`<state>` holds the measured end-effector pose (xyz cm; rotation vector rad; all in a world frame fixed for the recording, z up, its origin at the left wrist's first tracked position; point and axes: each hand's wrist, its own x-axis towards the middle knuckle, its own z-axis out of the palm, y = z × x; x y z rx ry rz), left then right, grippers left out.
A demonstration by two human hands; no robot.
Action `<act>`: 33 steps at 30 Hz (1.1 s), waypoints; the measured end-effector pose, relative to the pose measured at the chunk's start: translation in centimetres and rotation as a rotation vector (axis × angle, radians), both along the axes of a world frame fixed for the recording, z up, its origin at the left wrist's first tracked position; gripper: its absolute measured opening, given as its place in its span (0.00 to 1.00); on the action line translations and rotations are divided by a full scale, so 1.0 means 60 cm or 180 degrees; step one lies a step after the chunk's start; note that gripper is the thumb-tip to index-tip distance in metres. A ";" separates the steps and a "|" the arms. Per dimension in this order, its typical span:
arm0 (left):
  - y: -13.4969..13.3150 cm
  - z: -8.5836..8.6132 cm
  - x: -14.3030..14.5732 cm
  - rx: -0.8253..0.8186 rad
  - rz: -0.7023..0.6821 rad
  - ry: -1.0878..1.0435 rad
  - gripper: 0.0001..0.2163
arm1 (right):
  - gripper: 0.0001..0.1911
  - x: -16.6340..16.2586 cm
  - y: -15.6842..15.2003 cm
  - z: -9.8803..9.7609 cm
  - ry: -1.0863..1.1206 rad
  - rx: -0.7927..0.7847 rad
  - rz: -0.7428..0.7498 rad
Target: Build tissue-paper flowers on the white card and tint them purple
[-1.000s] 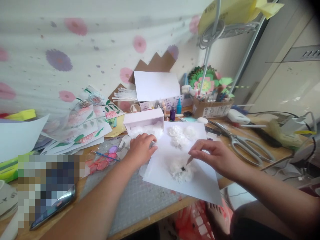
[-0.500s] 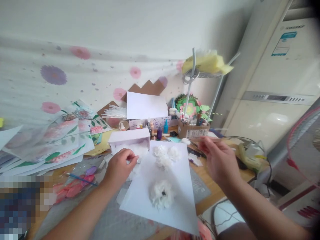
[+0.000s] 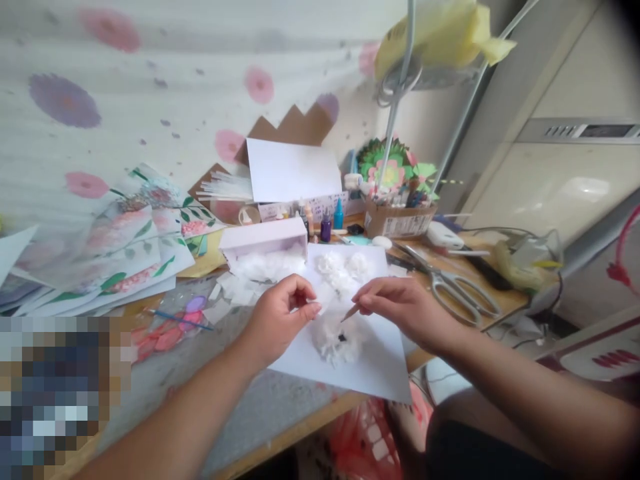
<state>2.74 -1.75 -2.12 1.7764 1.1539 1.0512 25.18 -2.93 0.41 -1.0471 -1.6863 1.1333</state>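
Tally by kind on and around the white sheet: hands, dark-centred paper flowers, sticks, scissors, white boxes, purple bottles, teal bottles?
hands: 2 (left hand, right hand)
dark-centred white paper flower: 1
thin stick, in the right grip: 1
scissors: 1
white box: 1
purple bottle: 1
teal bottle: 1
total: 8

Scissors (image 3: 453,287), cardboard box of pens (image 3: 400,224), floral printed sheets (image 3: 125,257), blue bottle (image 3: 339,215)

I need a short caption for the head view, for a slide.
Left hand pinches a white scrap; right hand points a thin stick at a paper flower on a white sheet.
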 end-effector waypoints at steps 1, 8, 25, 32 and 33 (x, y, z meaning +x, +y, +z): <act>-0.003 0.001 0.003 -0.0116 -0.0104 -0.0069 0.06 | 0.10 0.000 -0.001 -0.001 -0.0150 -0.0038 0.0144; -0.013 0.011 0.012 -0.0595 -0.0540 -0.0100 0.04 | 0.08 0.005 0.001 -0.008 -0.0879 0.0051 0.0304; -0.015 0.000 0.029 -0.0999 -0.0551 0.0248 0.07 | 0.05 0.012 0.000 -0.022 -0.0953 0.0348 0.0937; -0.014 -0.003 0.025 -0.1015 -0.0591 -0.0077 0.06 | 0.06 0.023 0.002 -0.010 -0.0675 0.0032 0.0456; -0.015 -0.001 0.025 -0.1011 -0.0608 -0.0346 0.06 | 0.06 0.025 0.003 -0.009 -0.0567 0.0025 0.0372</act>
